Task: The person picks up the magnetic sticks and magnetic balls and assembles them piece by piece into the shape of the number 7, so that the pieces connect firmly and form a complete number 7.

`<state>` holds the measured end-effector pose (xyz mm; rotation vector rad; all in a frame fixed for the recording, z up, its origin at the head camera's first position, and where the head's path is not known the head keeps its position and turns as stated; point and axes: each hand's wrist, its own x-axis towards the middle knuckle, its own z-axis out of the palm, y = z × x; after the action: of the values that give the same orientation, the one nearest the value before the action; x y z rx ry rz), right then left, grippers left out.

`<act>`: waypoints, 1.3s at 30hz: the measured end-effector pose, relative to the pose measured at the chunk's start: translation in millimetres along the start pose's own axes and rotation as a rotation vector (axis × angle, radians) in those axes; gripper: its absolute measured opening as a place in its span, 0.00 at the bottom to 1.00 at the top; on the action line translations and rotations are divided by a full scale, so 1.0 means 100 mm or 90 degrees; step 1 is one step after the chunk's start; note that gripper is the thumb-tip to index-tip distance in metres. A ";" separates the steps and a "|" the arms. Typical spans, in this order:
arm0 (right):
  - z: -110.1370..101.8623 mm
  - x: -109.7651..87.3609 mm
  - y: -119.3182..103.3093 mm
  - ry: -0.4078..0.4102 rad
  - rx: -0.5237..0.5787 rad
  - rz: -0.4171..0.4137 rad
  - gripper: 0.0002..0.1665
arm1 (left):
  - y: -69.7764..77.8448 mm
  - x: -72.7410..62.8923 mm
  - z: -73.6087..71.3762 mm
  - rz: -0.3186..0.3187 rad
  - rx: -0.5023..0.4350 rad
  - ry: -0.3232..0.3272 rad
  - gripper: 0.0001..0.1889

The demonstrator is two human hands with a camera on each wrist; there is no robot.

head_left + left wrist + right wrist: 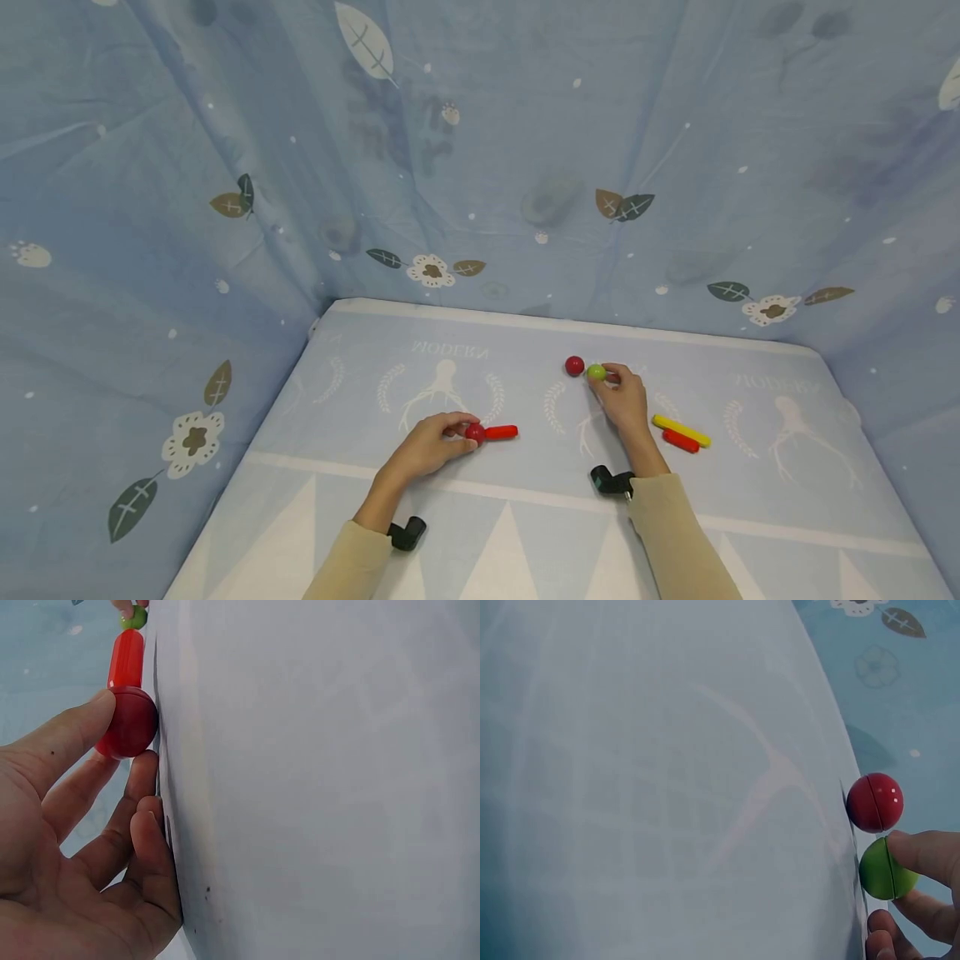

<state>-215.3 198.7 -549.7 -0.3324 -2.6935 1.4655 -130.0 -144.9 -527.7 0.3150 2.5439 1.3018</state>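
My left hand (431,446) pinches a dark red ball (131,727) between thumb and fingers. A bright red stick (501,432) lies end-on against that ball, pointing away to the right. Farther back, my right hand (624,402) grips a green ball (885,868) with thumb and fingertips. Close beside the green ball sits another red ball (574,366), and both balls show a seam round the middle in the right wrist view. A bit of red (613,378) shows by the right fingers, mostly hidden by them.
To the right of my right forearm, a yellow stick (681,430) and a shorter red stick (681,441) lie side by side. The table (480,517) has a pale patterned cloth. Leaf-printed blue curtains (480,150) hang at its back and sides.
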 end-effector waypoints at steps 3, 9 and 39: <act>0.00 0.00 0.00 0.000 0.002 -0.001 0.27 | 0.00 0.00 0.00 0.004 0.001 0.001 0.19; -0.03 -0.02 -0.03 -0.001 0.028 0.013 0.27 | 0.01 -0.01 0.00 0.002 0.002 0.002 0.19; 0.02 -0.59 -0.31 -0.187 0.068 -0.077 0.24 | 0.01 0.00 0.00 -0.001 0.000 0.000 0.19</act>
<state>-162.9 168.2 -522.1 0.0573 -2.7749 1.7327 -129.8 -144.5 -526.7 0.3126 2.5439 1.3001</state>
